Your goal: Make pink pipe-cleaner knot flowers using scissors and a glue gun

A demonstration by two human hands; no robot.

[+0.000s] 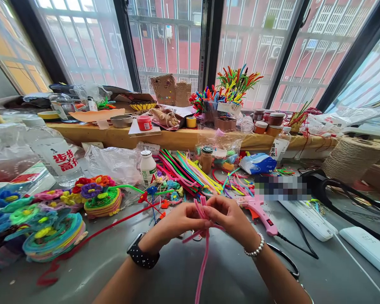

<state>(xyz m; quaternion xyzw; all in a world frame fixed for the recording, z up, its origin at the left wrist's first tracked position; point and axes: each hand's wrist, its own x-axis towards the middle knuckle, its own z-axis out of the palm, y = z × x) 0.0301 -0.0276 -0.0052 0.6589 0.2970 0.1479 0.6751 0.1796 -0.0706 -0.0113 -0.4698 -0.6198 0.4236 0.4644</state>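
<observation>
Both my hands meet in front of me over the grey table (164,274), pinching pink pipe cleaners (202,266). My left hand (180,221), below a dark polka-dot watch strap, grips them between thumb and fingers. My right hand (226,213), with a beaded bracelet at its wrist, pinches the same stems a little higher. Short folded ends stick up between the fingertips, a long tail hangs toward me, and other ends point sideways. The exact crossing point is hidden by my fingers. Just right of my right hand lies a pink glue gun (262,213).
A bundle of coloured pipe cleaners (183,173) lies beyond my hands. Fuzzy flowers and coiled discs (55,236) crowd the left. To the right are a white power strip (308,219), black cords and a twine spool (343,160). Bottles and jars line the back ledge (174,137).
</observation>
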